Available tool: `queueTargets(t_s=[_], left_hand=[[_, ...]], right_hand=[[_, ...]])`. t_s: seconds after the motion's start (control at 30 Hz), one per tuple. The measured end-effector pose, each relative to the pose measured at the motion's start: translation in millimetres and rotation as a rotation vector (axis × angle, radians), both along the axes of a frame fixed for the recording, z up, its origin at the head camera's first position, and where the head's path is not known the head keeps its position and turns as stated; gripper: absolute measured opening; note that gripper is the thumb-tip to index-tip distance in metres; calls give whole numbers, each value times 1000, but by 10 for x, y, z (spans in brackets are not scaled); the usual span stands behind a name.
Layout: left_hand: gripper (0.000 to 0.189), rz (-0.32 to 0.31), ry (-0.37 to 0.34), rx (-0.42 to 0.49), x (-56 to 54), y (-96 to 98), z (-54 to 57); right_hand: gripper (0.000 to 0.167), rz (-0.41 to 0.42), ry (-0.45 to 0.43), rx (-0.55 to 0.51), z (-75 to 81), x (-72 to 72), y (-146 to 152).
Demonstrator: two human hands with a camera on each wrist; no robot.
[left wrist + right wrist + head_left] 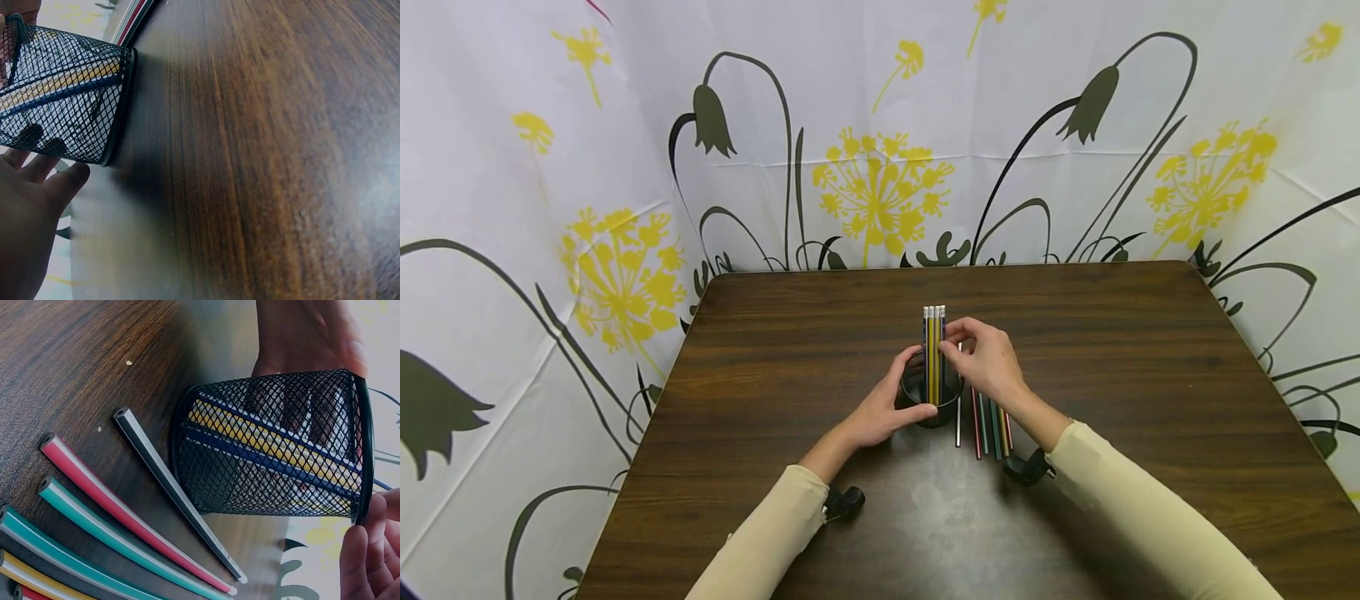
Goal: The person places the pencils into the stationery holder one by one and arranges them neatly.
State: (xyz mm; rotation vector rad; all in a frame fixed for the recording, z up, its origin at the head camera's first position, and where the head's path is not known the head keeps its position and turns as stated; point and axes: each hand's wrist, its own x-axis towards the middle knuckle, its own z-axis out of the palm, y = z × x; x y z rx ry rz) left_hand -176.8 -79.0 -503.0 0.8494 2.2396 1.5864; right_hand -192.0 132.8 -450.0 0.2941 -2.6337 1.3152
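Note:
A black mesh pencil cup [937, 420] stands upright on the table, its wall [219, 481] plain in the right wrist view. My left hand [876, 412] grips it from the left, thumb over the front of the rim, fingers [69, 181] round the side. Several yellow and dark blue pencils [934, 358] rise from the cup, white-tipped ends up. With thumb and fingertips, my right hand [988, 362] pinches at the right side of this bunch, just above the rim. In the right wrist view those fingers [355, 556] are right at the rim.
Right of the cup lie loose pencils: a black-and-white one [178, 494] beside the cup's base, then a red one [119, 503], green ones [119, 528] and a yellow one [37, 581]. A flower-patterned curtain [880, 100] hangs behind the dark wooden table [775, 358].

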Motion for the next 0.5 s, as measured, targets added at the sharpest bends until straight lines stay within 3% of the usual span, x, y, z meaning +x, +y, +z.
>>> queueTargets(t_s=[0.27, 0.5], left_hand=[[86, 16, -8, -23, 2, -5, 4], [87, 5, 2, 2, -2, -5, -4]], right_hand=[[20, 15, -32, -28, 12, -3, 9], [22, 55, -116, -187, 53, -20, 104]])
